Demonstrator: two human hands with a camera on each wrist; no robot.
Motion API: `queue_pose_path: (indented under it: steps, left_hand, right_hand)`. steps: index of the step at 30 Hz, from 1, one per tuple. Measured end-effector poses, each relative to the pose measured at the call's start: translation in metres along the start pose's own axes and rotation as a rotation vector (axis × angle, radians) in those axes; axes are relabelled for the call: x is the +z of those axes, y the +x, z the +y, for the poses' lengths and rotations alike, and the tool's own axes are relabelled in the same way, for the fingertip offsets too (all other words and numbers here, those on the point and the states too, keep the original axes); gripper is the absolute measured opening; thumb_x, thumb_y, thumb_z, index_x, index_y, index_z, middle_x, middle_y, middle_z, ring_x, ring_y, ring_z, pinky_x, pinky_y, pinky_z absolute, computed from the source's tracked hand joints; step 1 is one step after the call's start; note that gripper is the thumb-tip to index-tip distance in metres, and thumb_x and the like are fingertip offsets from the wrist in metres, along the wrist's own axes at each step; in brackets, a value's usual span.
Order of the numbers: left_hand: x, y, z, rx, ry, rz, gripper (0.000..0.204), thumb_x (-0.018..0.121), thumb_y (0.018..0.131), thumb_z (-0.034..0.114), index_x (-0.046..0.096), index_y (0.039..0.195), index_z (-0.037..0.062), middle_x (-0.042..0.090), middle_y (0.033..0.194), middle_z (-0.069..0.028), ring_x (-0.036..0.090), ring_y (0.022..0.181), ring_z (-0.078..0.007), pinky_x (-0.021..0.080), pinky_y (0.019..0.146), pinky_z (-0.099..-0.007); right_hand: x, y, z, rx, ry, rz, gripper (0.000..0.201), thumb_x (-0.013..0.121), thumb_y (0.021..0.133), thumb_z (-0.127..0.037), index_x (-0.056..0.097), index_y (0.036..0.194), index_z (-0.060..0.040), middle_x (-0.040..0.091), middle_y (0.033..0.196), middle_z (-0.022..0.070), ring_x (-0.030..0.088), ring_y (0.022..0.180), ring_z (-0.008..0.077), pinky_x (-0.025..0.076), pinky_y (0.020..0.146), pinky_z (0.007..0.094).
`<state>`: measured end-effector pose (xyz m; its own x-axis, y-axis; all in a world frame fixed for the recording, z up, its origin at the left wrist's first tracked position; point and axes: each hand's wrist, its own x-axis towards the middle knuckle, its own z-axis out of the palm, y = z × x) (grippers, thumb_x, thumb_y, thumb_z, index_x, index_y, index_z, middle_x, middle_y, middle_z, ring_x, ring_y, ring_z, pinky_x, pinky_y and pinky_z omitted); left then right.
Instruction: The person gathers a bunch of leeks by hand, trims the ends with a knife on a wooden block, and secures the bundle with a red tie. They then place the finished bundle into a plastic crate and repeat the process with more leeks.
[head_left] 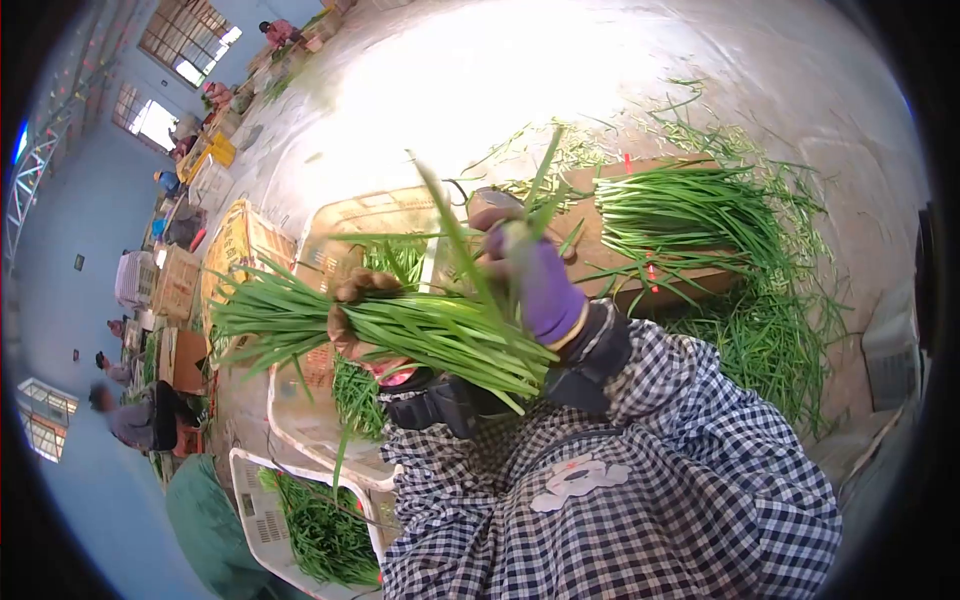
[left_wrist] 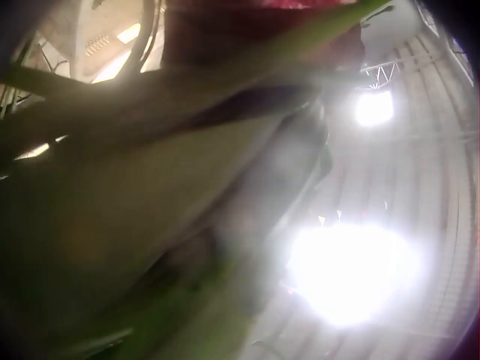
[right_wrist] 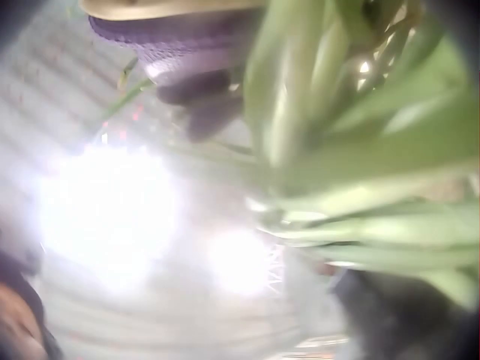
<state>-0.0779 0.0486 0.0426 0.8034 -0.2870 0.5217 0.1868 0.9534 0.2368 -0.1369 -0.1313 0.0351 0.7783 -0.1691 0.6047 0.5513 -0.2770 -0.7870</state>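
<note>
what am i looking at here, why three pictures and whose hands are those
No machine here: a person wears three cameras. The big picture comes from the head, looking down at both hands. The left hand in a brown glove and the right hand in a purple glove each have a grip on one bundle of green chives. More chives lie on a wooden board; white crates stand below. The two blurry pictures come from the wrists, pressed close against the leaves.

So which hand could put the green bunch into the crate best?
Probably the left hand. It grips the bunch of green stalks around its middle, nearest the white crate below. The purple-gloved right hand holds only the end, farther away.
</note>
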Motion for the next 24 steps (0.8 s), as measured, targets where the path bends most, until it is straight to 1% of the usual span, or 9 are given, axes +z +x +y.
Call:
queue_pose_path:
  steps: [3, 8, 10, 12, 14, 16, 18, 20, 24]
  left_hand:
    - [-0.06, 0.002, 0.04, -0.218, -0.157, 0.078, 0.014, 0.054, 0.084, 0.025, 0.057, 0.079, 0.0128, 0.059, 0.084, 0.0006, 0.055, 0.09, -0.0241, 0.046, 0.084, -0.0468]
    - [-0.099, 0.013, 0.036, -0.241, -0.182, 0.076, 0.012, 0.054, 0.082, 0.022, 0.057, 0.077, 0.0117, 0.06, 0.082, 0.0004, 0.054, 0.086, -0.0204, 0.044, 0.079, -0.0399]
    - [-0.092, 0.023, 0.025, -0.329, -0.283, -0.039, 0.009, 0.056, 0.081, 0.019, 0.059, 0.077, 0.0114, 0.06, 0.083, 0.0004, 0.054, 0.088, -0.0182, 0.042, 0.085, -0.036]
    - [-0.082, 0.029, -0.002, 0.224, -0.354, -0.202, 0.007, 0.056, 0.082, 0.017, 0.06, 0.08, 0.0109, 0.056, 0.076, 0.0028, 0.052, 0.08, -0.0136, 0.04, 0.08, -0.0312]
    - [-0.082, 0.042, -0.005, 0.229, -0.384, -0.355, 0.009, 0.054, 0.082, 0.015, 0.054, 0.073, 0.0123, 0.046, 0.066, 0.0056, 0.044, 0.066, -0.0087, 0.036, 0.069, -0.0279]
    - [-0.068, 0.046, -0.01, 0.039, -0.22, -0.375, 0.014, 0.053, 0.082, 0.014, 0.045, 0.07, 0.0143, 0.037, 0.063, 0.0063, 0.036, 0.06, -0.0074, 0.032, 0.064, -0.0271]
    - [-0.041, 0.047, -0.03, -0.027, -0.258, -0.379, 0.018, 0.052, 0.082, 0.014, 0.04, 0.07, 0.0152, 0.034, 0.061, 0.0066, 0.032, 0.056, -0.0069, 0.03, 0.061, -0.0263]
    - [-0.024, 0.05, -0.047, -0.061, -0.393, -0.409, 0.02, 0.051, 0.083, 0.014, 0.036, 0.07, 0.0156, 0.033, 0.06, 0.0066, 0.03, 0.053, -0.0065, 0.03, 0.059, -0.0247]
    - [-0.029, 0.084, -0.05, -0.055, -0.496, -0.707, 0.016, 0.052, 0.082, 0.015, 0.046, 0.068, 0.0174, 0.035, 0.056, 0.0094, 0.033, 0.053, -0.0021, 0.03, 0.055, -0.0234]
  right_hand:
    - [-0.045, -0.019, 0.002, 0.315, 1.295, -0.01, 0.032, 0.051, 0.085, 0.001, 0.044, 0.117, 0.0018, 0.041, 0.075, -0.0036, 0.04, 0.059, 0.003, 0.04, 0.049, 0.0175]
    - [-0.138, -0.091, -0.013, 0.601, 1.631, 0.121, 0.02, 0.041, 0.093, -0.015, 0.05, 0.106, -0.0027, 0.043, 0.06, -0.0063, 0.04, 0.043, 0.0029, 0.035, 0.039, 0.0164]
    - [-0.193, -0.127, -0.021, 0.765, 1.299, 0.065, 0.024, 0.036, 0.096, -0.021, 0.053, 0.101, -0.0046, 0.044, 0.054, -0.0074, 0.04, 0.036, 0.0029, 0.032, 0.035, 0.0159]
    - [-0.247, -0.164, -0.021, 1.105, 0.384, -0.279, 0.032, 0.048, 0.092, -0.03, 0.055, 0.106, -0.0028, 0.056, 0.063, -0.003, 0.046, 0.039, 0.0045, 0.038, 0.037, 0.0158]
    - [-0.246, -0.167, -0.031, 1.307, -0.682, -1.023, 0.058, 0.061, 0.08, -0.04, 0.048, 0.123, -0.0031, 0.061, 0.104, 0.0164, 0.062, 0.094, 0.0226, 0.05, 0.079, 0.0351]
    - [-0.23, -0.158, -0.044, 1.257, -0.949, -0.912, 0.081, 0.068, 0.075, -0.036, 0.028, 0.138, -0.0069, 0.046, 0.129, 0.0172, 0.045, 0.12, 0.0272, 0.041, 0.096, 0.0372]
    - [-0.208, -0.131, -0.046, 0.899, 0.017, -0.378, 0.089, 0.072, 0.072, -0.024, 0.017, 0.142, -0.0092, 0.027, 0.143, 0.0145, 0.038, 0.125, 0.0297, 0.04, 0.096, 0.0391]
    - [-0.17, -0.109, -0.025, 0.708, 0.581, -0.261, 0.098, 0.074, 0.069, -0.017, 0.011, 0.143, -0.0097, 0.019, 0.146, 0.0123, 0.035, 0.126, 0.0297, 0.04, 0.095, 0.0373]
    - [-0.086, -0.07, 0.011, 0.316, 0.696, -0.617, 0.071, 0.062, 0.078, -0.015, 0.025, 0.138, -0.0034, 0.037, 0.134, 0.0166, 0.047, 0.114, 0.0232, 0.043, 0.09, 0.0337]
